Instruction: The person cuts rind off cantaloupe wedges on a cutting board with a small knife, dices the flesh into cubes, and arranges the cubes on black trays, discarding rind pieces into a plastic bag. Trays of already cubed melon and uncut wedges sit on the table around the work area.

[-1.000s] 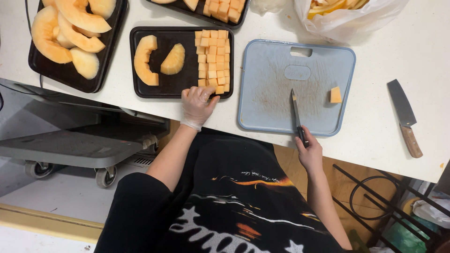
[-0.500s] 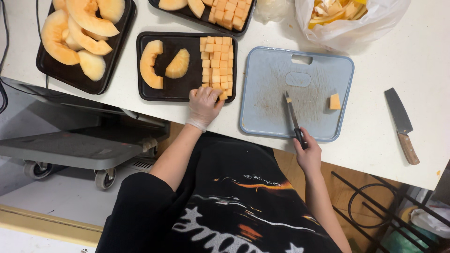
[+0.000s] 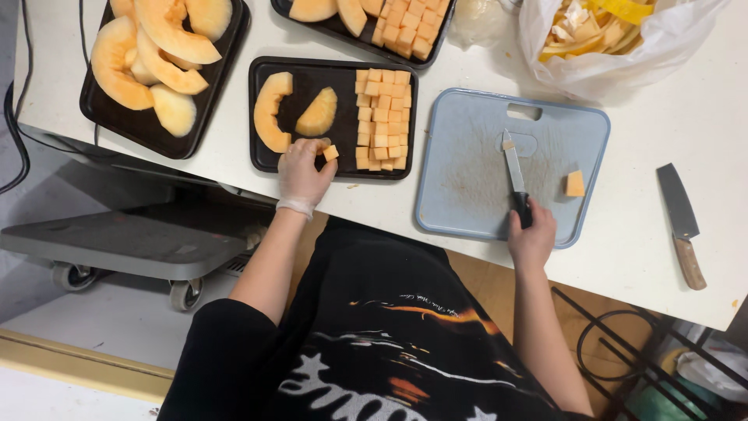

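Since a moment ago my gloved left hand (image 3: 302,173) has lifted from the near edge of the black tray (image 3: 265,160) and now pinches a melon cube (image 3: 331,152) just left of the cube rows (image 3: 382,118). On the white tabletop (image 3: 670,93) the blue-grey cutting board (image 3: 475,210) lies to the right, bearing one loose cube (image 3: 575,184). Two peeled melon wedges (image 3: 292,113) share the tray's left half. My right hand (image 3: 531,238) has its grip closed round the paring knife (image 3: 514,173), blade flat on the board, pointing away. To do this well, I judge the cube should sit flush against the rows, knife kept still.
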